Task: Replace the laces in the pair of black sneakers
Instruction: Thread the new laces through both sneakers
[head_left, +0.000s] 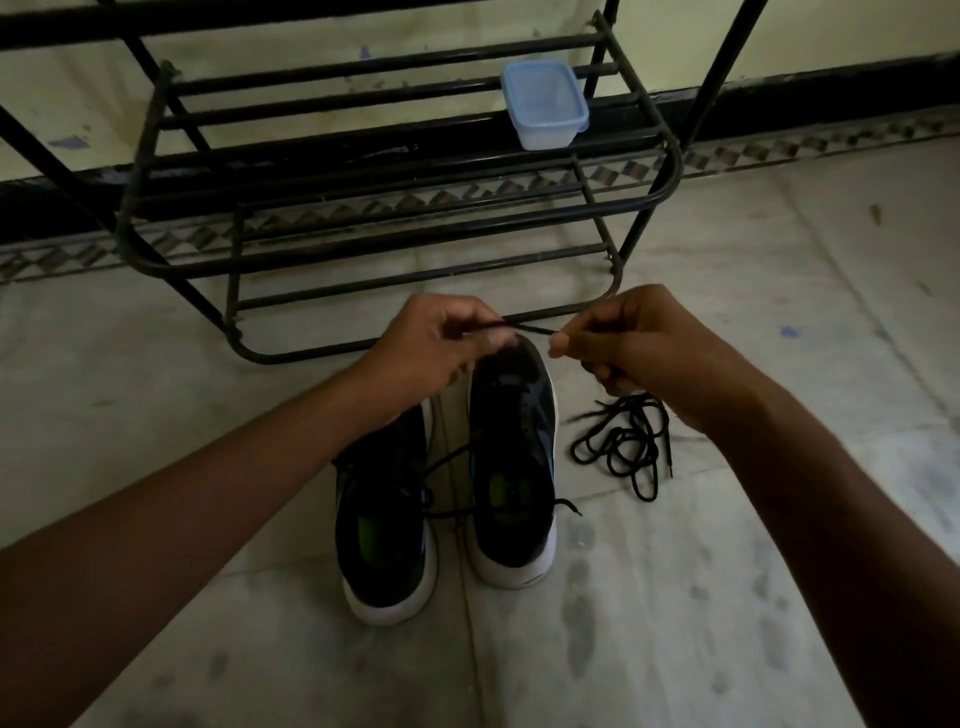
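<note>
A: Both hands are working over the toes of the shoes. The left hand (434, 340) is pinching a thin black lace (519, 327) between thumb and fingertips, other fingers curled in. The right hand (631, 348) is pinching the same lace's far end, fingers closed small and tight. The lace is stretching taut between the two.

B: Sneakers?

A: The pair of black fabric sneakers with white soles is sitting on the pale stone floor (727, 597), below and nearer than the hands. The left sneaker (384, 525) is lying partly under the left wrist, a lace trailing loose from it. The right sneaker (511, 467) is standing beside it, toe just under the stretched lace.

B: Anything else?

A: A loose coil of black lace (621, 447) is lying under the right wrist. Beyond both hands, a black metal-tube shoe rack (363, 208) is carrying a clear plastic box with a blue lid (544, 104).
</note>
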